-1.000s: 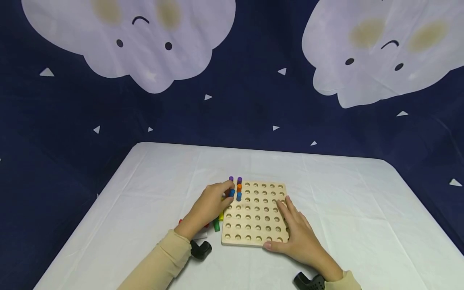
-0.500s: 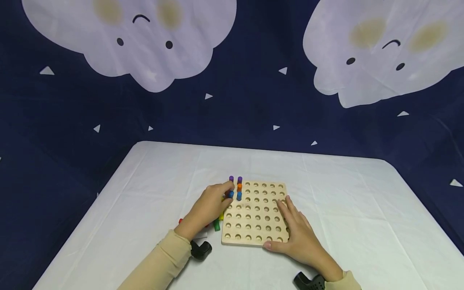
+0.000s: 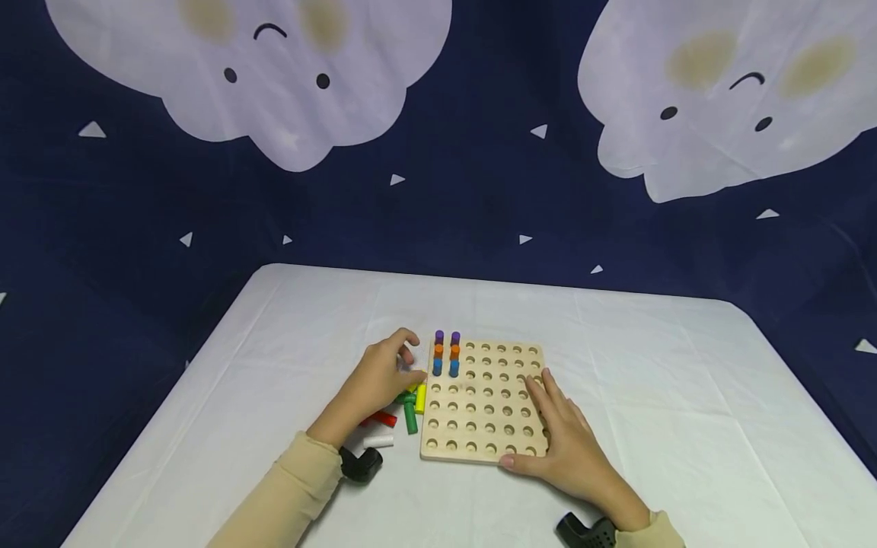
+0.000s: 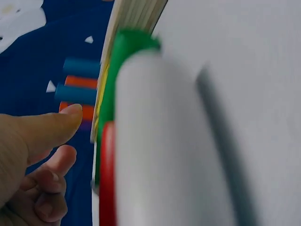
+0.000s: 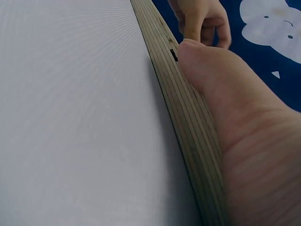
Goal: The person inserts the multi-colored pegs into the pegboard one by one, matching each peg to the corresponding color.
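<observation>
A wooden pegboard [image 3: 477, 411] with rows of round holes lies on the table. Pegs stand in its two leftmost columns: purple [image 3: 455, 337] at the back, then orange [image 3: 438, 351], then blue [image 3: 437, 367]. My left hand [image 3: 373, 380] is just left of the board, thumb and forefinger apart with nothing between them; the other fingers bend loosely. My right hand [image 3: 572, 449] rests on the board's near right corner, fingers fairly straight over the right side. Its thumb touches the plywood edge [image 5: 183, 117] in the right wrist view.
Loose pegs lie left of the board: green [image 3: 410, 418], yellow [image 3: 420, 399], red [image 3: 384, 418] and white [image 3: 378, 441]. The left hand partly covers this group. A white cloth covers the table [image 3: 685, 426]; a dark blue cloud-print backdrop [image 3: 479, 205] hangs behind.
My left hand has drawn back leftward from the standing pegs, uncovering an orange peg in the left column and more loose pegs. The right hand stays in place on the board.
</observation>
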Motion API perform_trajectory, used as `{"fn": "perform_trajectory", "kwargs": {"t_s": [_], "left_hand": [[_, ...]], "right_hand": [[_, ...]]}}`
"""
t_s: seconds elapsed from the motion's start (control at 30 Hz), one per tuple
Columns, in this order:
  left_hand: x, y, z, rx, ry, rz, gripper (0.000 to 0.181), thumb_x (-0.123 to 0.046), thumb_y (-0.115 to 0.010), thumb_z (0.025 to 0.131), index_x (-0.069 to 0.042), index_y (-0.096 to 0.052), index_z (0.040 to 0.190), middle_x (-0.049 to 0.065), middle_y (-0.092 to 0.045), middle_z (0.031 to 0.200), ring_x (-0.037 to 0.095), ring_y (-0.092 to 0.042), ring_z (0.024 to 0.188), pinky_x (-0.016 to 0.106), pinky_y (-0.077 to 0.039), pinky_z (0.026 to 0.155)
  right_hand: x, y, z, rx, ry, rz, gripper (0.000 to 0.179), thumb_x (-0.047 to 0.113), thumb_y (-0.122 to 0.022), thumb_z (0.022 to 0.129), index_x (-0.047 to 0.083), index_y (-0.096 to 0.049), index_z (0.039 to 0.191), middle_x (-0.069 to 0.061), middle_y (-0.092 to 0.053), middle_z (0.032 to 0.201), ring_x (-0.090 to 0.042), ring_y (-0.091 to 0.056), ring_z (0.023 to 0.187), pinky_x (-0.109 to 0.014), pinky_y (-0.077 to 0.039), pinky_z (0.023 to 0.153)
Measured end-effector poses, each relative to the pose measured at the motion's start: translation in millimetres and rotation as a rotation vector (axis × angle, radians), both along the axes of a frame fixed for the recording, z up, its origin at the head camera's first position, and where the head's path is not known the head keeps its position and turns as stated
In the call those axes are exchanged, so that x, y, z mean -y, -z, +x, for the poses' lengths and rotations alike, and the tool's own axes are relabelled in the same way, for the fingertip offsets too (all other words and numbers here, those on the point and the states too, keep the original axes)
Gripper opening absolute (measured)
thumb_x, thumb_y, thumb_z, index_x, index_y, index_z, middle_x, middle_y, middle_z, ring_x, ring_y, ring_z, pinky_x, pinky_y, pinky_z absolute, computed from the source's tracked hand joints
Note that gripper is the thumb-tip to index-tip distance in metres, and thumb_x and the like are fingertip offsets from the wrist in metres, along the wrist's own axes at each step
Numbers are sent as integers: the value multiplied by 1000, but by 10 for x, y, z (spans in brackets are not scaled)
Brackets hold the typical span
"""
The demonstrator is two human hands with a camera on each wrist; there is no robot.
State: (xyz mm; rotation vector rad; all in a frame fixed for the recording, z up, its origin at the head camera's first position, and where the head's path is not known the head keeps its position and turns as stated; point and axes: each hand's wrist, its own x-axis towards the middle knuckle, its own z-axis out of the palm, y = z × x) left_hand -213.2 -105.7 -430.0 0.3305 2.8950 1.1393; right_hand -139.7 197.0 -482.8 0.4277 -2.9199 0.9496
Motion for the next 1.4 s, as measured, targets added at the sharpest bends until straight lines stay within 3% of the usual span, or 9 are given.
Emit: {"fn": "perform_trajectory", "kwargs": {"t_s": [0.2,0.33,0.5,0.73,0.97,1.13,1.4], "left_hand": [[157,-40,-19,30,-99,-15,38,-15,-74,89,-9,-59,123,2,-61,88,16,-55,76,31,-48,73],[230,-44,-41,33,-133,-35,31,-13,-71,91,-7,-62,120,2,-59,83,16,-53,73,30,-46,70],[285,-32,-63,74,-111,-61,31,-18,-69,93,-7,-63,121,3,-56,80,16,-50,69,29,-43,65],[228,-4,-63,137,-75,-93,45,-28,-70,93,-8,-59,132,4,-55,75,17,-49,63,28,-40,57],[168,-4,-71,166,-23,-176,44,-20,-67,93,-10,-58,134,5,-55,78,17,-52,70,31,-43,65],[145,7,-75,150,-36,-211,40,-18,-67,92,-8,-61,130,4,-56,79,18,-53,74,32,-44,69],[166,17,-46,145,-74,-156,37,-19,-67,92,-7,-58,125,5,-55,75,17,-50,62,28,-41,55]], "right_hand": [[-15,25,-12,-2,8,-1,121,74,-77,63,23,-23,158,-13,-8,167,-55,-21,144,-75,-21,107],[-23,29,-18,5,11,-5,121,74,-77,63,23,-22,158,-11,-7,168,-54,-20,145,-74,-20,108],[-22,17,-16,-4,7,-3,121,74,-77,64,23,-23,158,-12,-7,167,-54,-20,145,-73,-19,109],[-24,33,-26,-7,-1,-14,121,72,-79,63,22,-23,158,-13,-7,167,-53,-18,146,-70,-16,112],[-22,49,-26,-4,-7,-24,122,72,-79,63,23,-22,158,-13,-6,167,-51,-17,147,-67,-15,114],[-24,56,-34,4,-5,-28,122,72,-79,62,23,-22,158,-12,-6,168,-50,-16,148,-66,-13,116],[-18,49,-27,-7,-1,-25,122,73,-79,62,23,-23,158,-12,-7,168,-51,-18,147,-69,-15,113]]}}
